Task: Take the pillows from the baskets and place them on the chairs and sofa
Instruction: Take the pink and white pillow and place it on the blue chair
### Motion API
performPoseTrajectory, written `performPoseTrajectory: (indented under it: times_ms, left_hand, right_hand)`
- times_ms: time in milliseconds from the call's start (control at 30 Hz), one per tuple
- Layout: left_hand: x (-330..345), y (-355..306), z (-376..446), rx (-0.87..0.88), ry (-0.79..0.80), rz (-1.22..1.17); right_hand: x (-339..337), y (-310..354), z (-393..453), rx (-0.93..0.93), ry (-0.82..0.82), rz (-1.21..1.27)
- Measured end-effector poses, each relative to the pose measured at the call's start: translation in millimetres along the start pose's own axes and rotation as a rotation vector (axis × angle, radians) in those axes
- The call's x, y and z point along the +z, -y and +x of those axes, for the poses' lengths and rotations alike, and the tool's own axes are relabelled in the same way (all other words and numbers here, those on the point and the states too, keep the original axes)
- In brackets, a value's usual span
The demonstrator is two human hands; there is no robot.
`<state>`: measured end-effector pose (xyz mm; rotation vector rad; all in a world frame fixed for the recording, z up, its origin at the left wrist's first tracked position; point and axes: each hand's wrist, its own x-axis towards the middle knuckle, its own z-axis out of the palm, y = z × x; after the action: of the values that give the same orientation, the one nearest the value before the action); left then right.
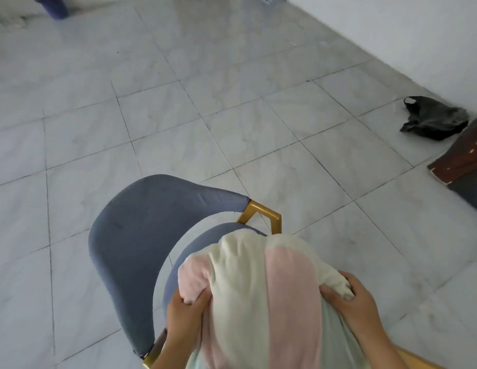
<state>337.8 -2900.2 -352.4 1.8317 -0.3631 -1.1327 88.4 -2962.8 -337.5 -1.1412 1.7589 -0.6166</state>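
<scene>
A soft pillow [261, 294] with cream, pink and pale green stripes fills the bottom centre of the head view. It lies over the seat of a blue padded chair [141, 235] with gold metal arms. My left hand [183, 318] grips the pillow's pink left corner. On the other side, my right hand [352, 302] pinches its cream right corner. The pillow covers most of the chair seat. No basket is in view.
Pale marble floor tiles spread all around the chair. A crumpled black plastic bag [434, 119] lies on the floor at the right, beside a white wall. A brown worn furniture edge [461, 158] juts in at the far right. A dark blue object [52, 5] stands at the top left.
</scene>
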Motion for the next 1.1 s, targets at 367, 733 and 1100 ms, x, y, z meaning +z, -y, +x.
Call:
performPoseTrajectory:
  times_ms: [367,733,1100]
  left_hand:
    - [-18,15,61,-0.217,-0.343,-0.307]
    - [-10,65,131,-0.315,-0.714,-0.249]
    - [3,96,144,-0.37,-0.661,-0.104]
  right_hand:
    - [93,59,125,-0.078,0.485,-0.306]
    - [260,87,224,-0.485,0.871,-0.576]
    - [281,39,226,-0.825,1.11,-0.666]
